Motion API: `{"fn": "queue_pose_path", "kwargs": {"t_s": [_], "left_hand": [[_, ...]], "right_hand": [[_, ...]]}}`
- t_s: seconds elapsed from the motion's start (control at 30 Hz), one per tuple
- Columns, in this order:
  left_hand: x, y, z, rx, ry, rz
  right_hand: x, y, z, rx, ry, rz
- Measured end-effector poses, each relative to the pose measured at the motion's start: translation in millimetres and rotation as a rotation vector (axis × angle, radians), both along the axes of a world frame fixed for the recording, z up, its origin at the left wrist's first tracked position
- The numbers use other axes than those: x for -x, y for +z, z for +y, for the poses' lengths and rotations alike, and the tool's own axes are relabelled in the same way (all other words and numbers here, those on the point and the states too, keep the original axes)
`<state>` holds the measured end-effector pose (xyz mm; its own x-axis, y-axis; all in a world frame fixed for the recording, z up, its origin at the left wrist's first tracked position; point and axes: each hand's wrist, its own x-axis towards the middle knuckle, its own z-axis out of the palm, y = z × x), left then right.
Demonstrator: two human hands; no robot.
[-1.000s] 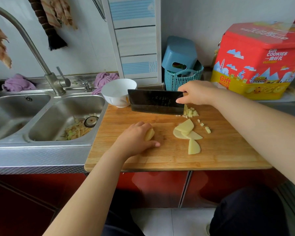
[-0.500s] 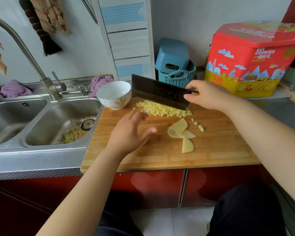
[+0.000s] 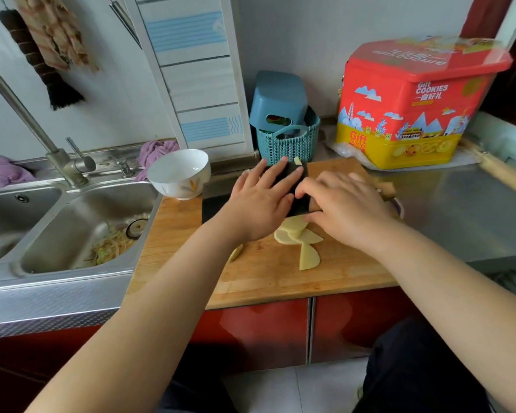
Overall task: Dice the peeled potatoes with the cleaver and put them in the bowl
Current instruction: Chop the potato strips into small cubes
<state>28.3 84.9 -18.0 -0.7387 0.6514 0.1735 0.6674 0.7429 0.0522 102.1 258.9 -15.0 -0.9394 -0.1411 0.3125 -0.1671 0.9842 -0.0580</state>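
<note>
Head view, my left hand (image 3: 258, 204) lying flat with straight fingers on the dark steel cleaver blade (image 3: 292, 186), my right hand (image 3: 344, 208) curled over its handle end, pale potato slices (image 3: 298, 236) just below on the wooden cutting board (image 3: 262, 275), white ceramic bowl (image 3: 178, 174) at the board's far left corner.

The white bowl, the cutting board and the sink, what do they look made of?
White bowl: likely glazed ceramic, glossy with a painted motif. Rectangular cutting board: wood or bamboo, matte with visible grain strips. Double sink: stainless steel, brushed grey sheen.
</note>
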Motion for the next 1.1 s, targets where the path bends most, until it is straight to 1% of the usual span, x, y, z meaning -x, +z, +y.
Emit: {"fn": "queue_pose_path", "kwargs": {"t_s": [0.13, 0.23, 0.33, 0.43, 0.7, 0.8, 1.0, 1.1], "left_hand": [[10, -12, 13, 0.042, -0.063, 0.174], [15, -20, 22, 0.095, -0.084, 0.164], [17, -26, 26, 0.087, -0.059, 0.141], [23, -27, 26, 0.089, 0.003, 0.082], [46, -31, 9, 0.187, 0.156, -0.102], [52, -32, 1, 0.195, 0.205, -0.144], [64, -25, -13, 0.088, 0.283, -0.228], [66, -21, -21, -0.052, 0.318, -0.337]], "right_hand": [[-2, -9, 0, -0.028, 0.000, -0.017], [-3, -13, 2, -0.019, -0.013, -0.031], [-4, -15, 5, 0.009, -0.031, -0.026], [-6, -17, 9, 0.034, -0.069, -0.015], [-17, -24, 24, 0.093, -0.130, -0.015], [-22, -26, 30, 0.126, -0.155, -0.018], [-35, -24, 41, 0.208, -0.247, -0.025], [-40, -22, 43, 0.269, -0.290, -0.053]]}}
